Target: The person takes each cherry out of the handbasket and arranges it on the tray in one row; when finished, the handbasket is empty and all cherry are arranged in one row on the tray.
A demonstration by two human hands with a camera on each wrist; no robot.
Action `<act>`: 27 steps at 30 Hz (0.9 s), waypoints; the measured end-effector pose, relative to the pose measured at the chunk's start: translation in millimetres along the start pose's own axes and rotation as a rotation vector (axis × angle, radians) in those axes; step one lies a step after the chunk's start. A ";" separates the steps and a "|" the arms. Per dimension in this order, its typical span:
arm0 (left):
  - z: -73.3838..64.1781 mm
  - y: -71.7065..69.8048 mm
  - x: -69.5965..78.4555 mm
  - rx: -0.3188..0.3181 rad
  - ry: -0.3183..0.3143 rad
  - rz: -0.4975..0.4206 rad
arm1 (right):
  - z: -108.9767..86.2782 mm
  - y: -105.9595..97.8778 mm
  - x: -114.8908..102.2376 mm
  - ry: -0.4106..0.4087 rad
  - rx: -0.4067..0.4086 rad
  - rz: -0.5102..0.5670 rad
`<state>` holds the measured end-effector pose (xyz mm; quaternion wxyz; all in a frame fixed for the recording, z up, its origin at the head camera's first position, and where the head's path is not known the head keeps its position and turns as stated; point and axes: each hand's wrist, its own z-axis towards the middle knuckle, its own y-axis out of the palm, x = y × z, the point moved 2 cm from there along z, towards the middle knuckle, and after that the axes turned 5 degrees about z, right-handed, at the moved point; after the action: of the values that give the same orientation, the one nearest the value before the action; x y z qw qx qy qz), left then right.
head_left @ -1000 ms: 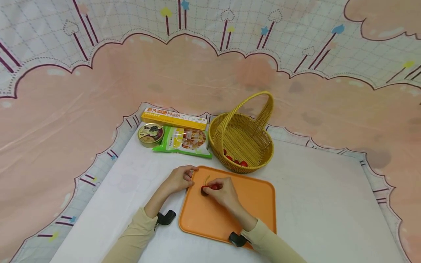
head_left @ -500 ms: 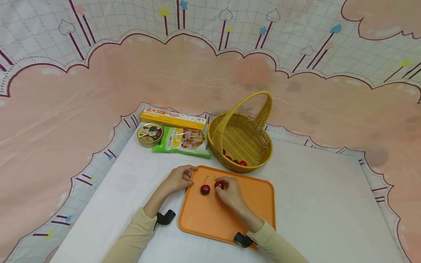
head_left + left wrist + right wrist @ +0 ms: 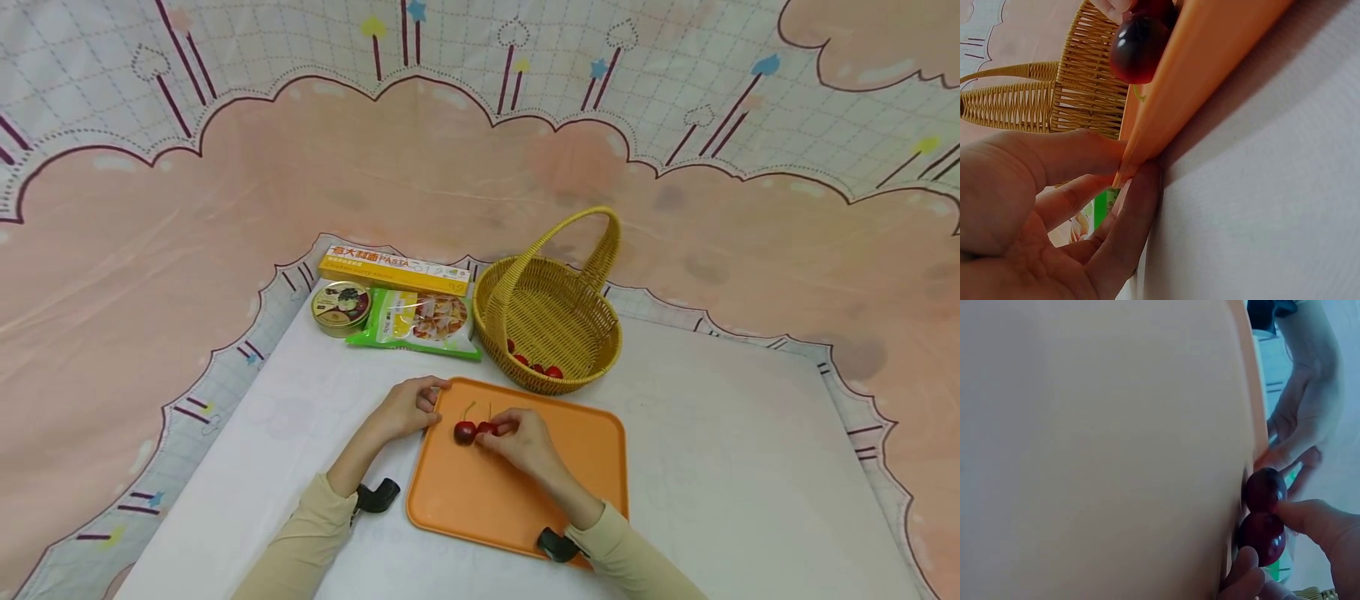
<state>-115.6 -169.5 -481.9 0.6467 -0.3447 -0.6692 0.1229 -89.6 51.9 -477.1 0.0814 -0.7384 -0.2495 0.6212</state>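
Note:
On an orange tray (image 3: 517, 508), a dark red cherry (image 3: 464, 432) with its stem pointing up sits near the far left corner. My right hand (image 3: 522, 439) pinches a second cherry (image 3: 486, 428) between thumb and fingers, just right of the first. In the right wrist view the held cherry (image 3: 1262, 539) touches the other cherry (image 3: 1265, 489), and the thumb reaches where they meet. My left hand (image 3: 405, 408) grips the tray's left edge near that corner. Its thumb and fingers (image 3: 1138, 215) pinch the rim in the left wrist view.
Behind the tray stands a yellow wicker basket (image 3: 542, 384) with a tall handle and several cherries (image 3: 553, 372) inside. Left of it are a pasta box (image 3: 393, 271), a green-edged food packet (image 3: 420, 321) and a round tin (image 3: 341, 307).
My right hand first moved right from beside the first cherry, then slightly back left with the second cherry, bringing the two together. The left hand has stayed on the tray edge.

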 end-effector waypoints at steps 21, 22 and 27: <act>-0.4 -1.1 0.5 -0.003 0.036 -0.040 | 23.1 -98.6 -64.4 -0.143 -0.067 0.017; -0.6 -1.5 1.0 -0.003 0.034 -0.041 | 28.6 -107.4 -68.8 -0.124 -0.089 0.024; -0.9 -1.2 1.1 -0.008 0.020 -0.042 | 63.5 -138.9 -75.6 -0.058 -0.209 -0.006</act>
<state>-115.0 -170.0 -480.2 0.6545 -0.3343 -0.6703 0.1029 -195.4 124.1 -364.7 -0.0012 -0.7239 -0.3174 0.6126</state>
